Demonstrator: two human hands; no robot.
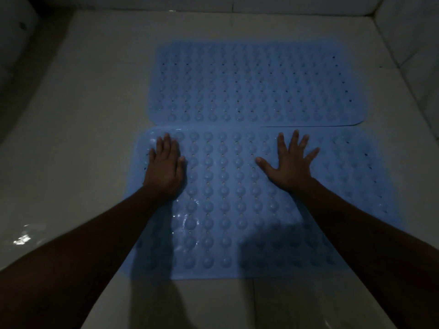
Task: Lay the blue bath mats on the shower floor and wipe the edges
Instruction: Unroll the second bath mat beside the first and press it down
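Observation:
Two blue bath mats with rows of round bumps and small holes lie flat on the pale shower floor [78, 119]. The far mat [254, 84] sits toward the back wall. The near mat [228, 210] lies in front of it, their long edges meeting, and looks wet and shiny. My left hand [166, 167] rests palm down near the near mat's far left corner, fingers together. My right hand [288, 162] presses flat on the same mat right of centre, fingers spread. Neither hand holds anything.
Light tiled walls [408, 32] rise at the back and right. A dark wall or fixture [14, 43] borders the left side. Wet glints show on the floor at the lower left [22, 238]. Bare tile runs along the mats' left and front sides.

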